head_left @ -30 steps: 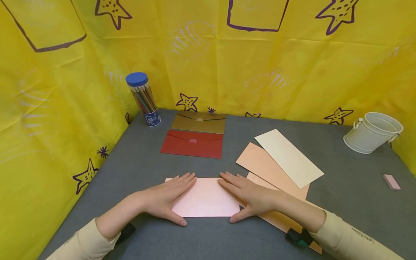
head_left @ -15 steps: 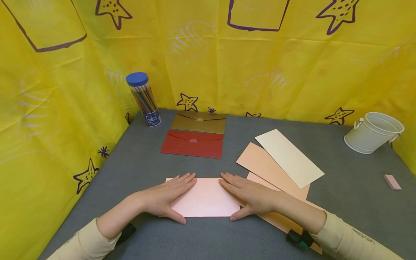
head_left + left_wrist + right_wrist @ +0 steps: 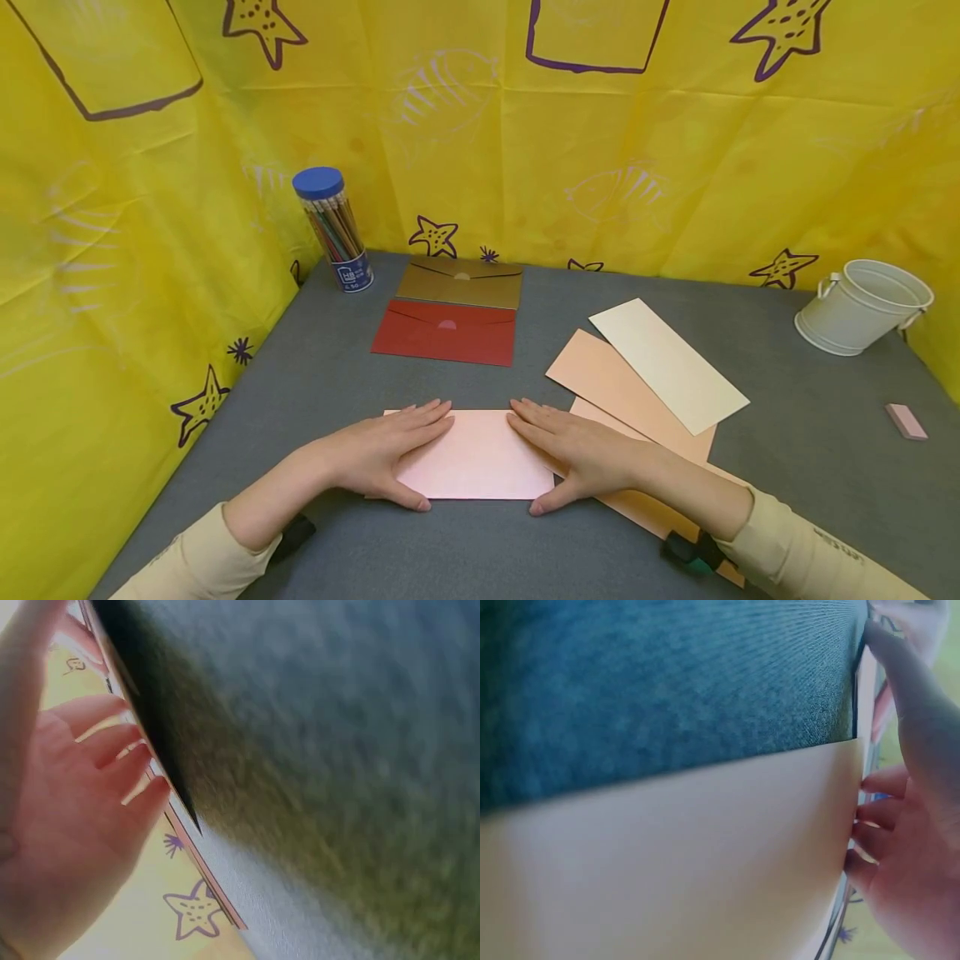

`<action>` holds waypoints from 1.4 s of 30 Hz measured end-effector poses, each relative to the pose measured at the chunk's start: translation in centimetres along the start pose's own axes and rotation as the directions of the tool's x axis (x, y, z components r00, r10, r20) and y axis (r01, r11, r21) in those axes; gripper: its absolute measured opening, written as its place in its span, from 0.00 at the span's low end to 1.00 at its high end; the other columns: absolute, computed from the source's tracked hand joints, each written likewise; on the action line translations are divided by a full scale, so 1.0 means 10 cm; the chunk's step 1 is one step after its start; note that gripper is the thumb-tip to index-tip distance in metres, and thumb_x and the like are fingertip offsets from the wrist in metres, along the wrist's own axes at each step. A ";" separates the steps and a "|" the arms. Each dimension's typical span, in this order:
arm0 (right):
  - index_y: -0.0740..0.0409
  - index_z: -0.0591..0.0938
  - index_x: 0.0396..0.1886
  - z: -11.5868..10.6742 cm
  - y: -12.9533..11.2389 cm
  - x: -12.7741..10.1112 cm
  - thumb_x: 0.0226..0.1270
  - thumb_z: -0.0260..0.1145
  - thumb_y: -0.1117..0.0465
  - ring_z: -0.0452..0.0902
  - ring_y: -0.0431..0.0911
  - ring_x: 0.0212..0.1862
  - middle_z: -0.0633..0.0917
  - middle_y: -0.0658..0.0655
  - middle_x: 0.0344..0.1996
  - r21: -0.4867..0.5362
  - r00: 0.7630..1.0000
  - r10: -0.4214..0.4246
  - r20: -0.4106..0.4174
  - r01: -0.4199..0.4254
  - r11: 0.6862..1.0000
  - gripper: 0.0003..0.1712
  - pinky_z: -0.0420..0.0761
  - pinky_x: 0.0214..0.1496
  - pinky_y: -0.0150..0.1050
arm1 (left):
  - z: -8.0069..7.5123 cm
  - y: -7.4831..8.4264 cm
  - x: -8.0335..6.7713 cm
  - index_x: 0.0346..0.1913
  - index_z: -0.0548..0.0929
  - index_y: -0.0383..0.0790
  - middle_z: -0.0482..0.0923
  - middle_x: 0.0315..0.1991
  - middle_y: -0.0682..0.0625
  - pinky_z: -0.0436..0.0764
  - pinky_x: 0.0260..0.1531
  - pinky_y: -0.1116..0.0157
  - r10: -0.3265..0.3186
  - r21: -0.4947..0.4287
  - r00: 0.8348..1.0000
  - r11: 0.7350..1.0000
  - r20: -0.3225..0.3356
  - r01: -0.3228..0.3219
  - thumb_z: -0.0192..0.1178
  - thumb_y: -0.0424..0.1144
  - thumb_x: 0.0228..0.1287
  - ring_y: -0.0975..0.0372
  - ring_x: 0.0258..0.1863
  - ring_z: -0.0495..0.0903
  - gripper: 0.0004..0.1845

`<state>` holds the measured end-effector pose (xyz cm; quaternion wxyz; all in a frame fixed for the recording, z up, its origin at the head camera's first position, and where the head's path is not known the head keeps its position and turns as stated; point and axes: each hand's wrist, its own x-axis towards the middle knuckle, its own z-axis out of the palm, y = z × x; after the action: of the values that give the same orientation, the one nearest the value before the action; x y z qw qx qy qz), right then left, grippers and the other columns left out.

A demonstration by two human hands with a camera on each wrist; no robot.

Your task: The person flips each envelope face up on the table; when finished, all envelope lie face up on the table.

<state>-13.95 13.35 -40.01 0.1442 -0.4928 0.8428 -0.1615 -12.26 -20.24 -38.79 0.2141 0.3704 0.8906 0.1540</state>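
Note:
A pale pink rectangle of paper (image 3: 480, 458), shaped like the envelopes around it, lies flat at the near middle of the table in the head view. My left hand (image 3: 375, 458) rests on its left end, fingers straight and pointing inward, the thumb along the near edge. Over the right end lies my right hand (image 3: 581, 450), its fingers also extended and the thumb spread at the near corner. Both palms cover the paper's ends. From the side, the left wrist view shows the left fingertips (image 3: 154, 795) right at the paper's thin edge.
Peach sheets (image 3: 622, 383) and a cream one (image 3: 667, 362) overlap beside and under my right forearm. Behind lie a red envelope (image 3: 442, 337) and a gold envelope (image 3: 457, 287). A pencil tub (image 3: 337, 237), white bucket (image 3: 858, 308) and pink eraser (image 3: 906, 422) stand farther out.
My left thumb has drawn in slightly toward the pink paper's near edge. Otherwise both hands and the things on the table keep their places.

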 end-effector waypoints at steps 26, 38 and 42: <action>0.54 0.63 0.75 -0.03 -0.06 0.04 0.64 0.61 0.35 0.56 0.47 0.73 0.63 0.53 0.73 0.077 0.996 0.024 -0.090 -0.017 0.997 0.46 0.64 0.69 0.46 | -0.17 -0.10 -0.05 0.67 0.75 0.57 0.69 0.67 0.56 0.74 0.58 0.56 0.164 -0.026 0.977 0.985 -0.138 -0.169 0.63 0.60 0.59 0.63 0.66 0.68 0.32; 0.51 0.79 0.62 -0.02 0.00 0.06 0.63 0.69 0.45 0.79 0.41 0.55 0.80 0.51 0.59 0.124 0.960 -0.032 -0.279 0.069 0.990 0.30 0.80 0.48 0.35 | -0.28 -0.17 -0.08 0.59 0.83 0.50 0.80 0.57 0.57 0.79 0.50 0.64 0.267 -0.121 0.935 0.946 -0.235 -0.300 0.65 0.52 0.63 0.66 0.55 0.78 0.22; 0.53 0.83 0.58 -0.03 0.05 0.07 0.62 0.71 0.54 0.81 0.36 0.45 0.84 0.50 0.53 0.157 0.944 -0.066 -0.324 0.122 0.980 0.24 0.80 0.37 0.29 | -0.30 -0.20 -0.09 0.54 0.86 0.51 0.82 0.52 0.57 0.81 0.46 0.66 0.283 -0.163 0.914 0.927 -0.289 -0.339 0.66 0.49 0.63 0.67 0.50 0.81 0.18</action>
<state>-14.78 13.00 -40.00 0.0419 -0.4858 0.8128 -0.3186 -14.36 -22.66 -36.82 0.1057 0.4599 0.8189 0.3266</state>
